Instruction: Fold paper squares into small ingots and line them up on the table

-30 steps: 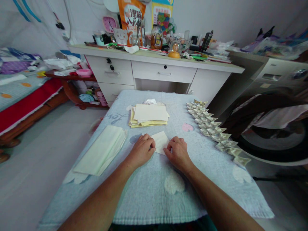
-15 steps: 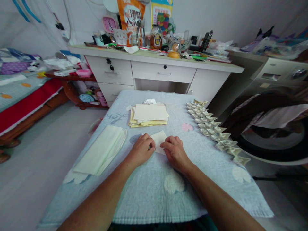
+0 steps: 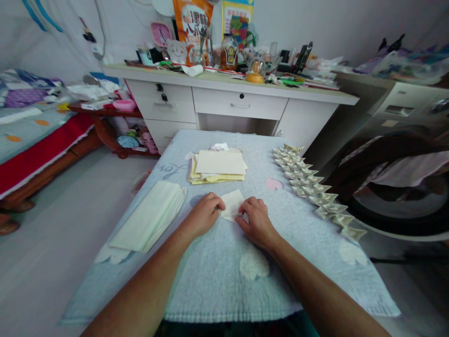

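Observation:
A small cream sheet of paper (image 3: 232, 204) lies on the cloth-covered table between my two hands. My left hand (image 3: 207, 210) is closed with thumb and forefinger pinched at the sheet's left edge. On the opposite side, my right hand (image 3: 255, 217) has its fingers curled over the paper's right edge, thumb and fingertips close together. Beyond the hands rests a stack of cream and yellow paper (image 3: 220, 163). To the left is a folded bundle of pale paper sheets (image 3: 149, 217). Folded paper pieces (image 3: 312, 189) with pointed ends stand in a row along the right.
A pale blue cloth (image 3: 210, 285) with heart patterns covers the table. Behind it stands a white desk (image 3: 242, 100) crowded with jars, bags and small items. A front-loading washing machine (image 3: 403, 121) is at the right, a bed (image 3: 38, 131) at the left.
My left hand has shifted slightly left, its fingertips now at the sheet's left edge. The right fingers have curled in more at the right edge. The view has tilted a little.

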A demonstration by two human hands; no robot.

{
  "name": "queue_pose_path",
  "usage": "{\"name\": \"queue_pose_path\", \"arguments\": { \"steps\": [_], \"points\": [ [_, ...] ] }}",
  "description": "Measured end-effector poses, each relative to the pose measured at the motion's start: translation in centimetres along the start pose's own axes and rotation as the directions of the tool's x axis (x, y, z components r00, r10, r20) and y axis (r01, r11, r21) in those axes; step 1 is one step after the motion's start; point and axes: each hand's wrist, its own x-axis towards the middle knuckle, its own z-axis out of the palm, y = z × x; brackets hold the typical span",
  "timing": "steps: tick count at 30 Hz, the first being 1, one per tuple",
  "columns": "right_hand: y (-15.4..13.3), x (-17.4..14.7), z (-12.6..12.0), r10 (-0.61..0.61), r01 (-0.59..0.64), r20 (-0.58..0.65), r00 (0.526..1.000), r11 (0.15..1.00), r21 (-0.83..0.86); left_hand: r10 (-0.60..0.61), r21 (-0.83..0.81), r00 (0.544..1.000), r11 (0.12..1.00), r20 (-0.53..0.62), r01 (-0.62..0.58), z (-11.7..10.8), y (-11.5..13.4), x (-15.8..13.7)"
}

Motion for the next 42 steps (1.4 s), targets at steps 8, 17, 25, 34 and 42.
{"name": "queue_pose_path", "arguments": {
  "steps": [8, 17, 25, 34, 42],
  "points": [
    [0.1, 0.3, 0.1, 0.032, -0.032, 0.009, 0.999, 0.999, 0.021, 0.003, 0.019, 1.0, 1.0, -0.006, -0.003, 0.1, 0.3, 0.0],
    [-0.2, 0.7, 0.3, 0.082, -0.082, -0.015, 0.996, 0.996, -0.017, 0.014, 0.012, 1.0, 1.0, -0.017, -0.013, 0.2, 0.2, -0.1],
    [-0.4, 0.9, 0.5, 0.098, -0.099, -0.024, 0.995, 0.994, -0.041, 0.009, 0.015, 1.0, 1.0, -0.022, -0.008, 0.2, 0.2, 0.0],
    [-0.3, 1.0, 0.6, 0.108, -0.108, -0.019, 0.994, 0.993, -0.045, 0.021, 0.028, 1.0, 0.999, -0.014, -0.02, 0.1, 0.4, -0.1],
    [-0.4, 1.0, 0.4, 0.109, -0.109, -0.014, 0.994, 0.993, -0.048, 0.045, 0.064, 0.999, 0.997, -0.013, -0.044, 0.4, 0.4, -0.2]
  ]
}}
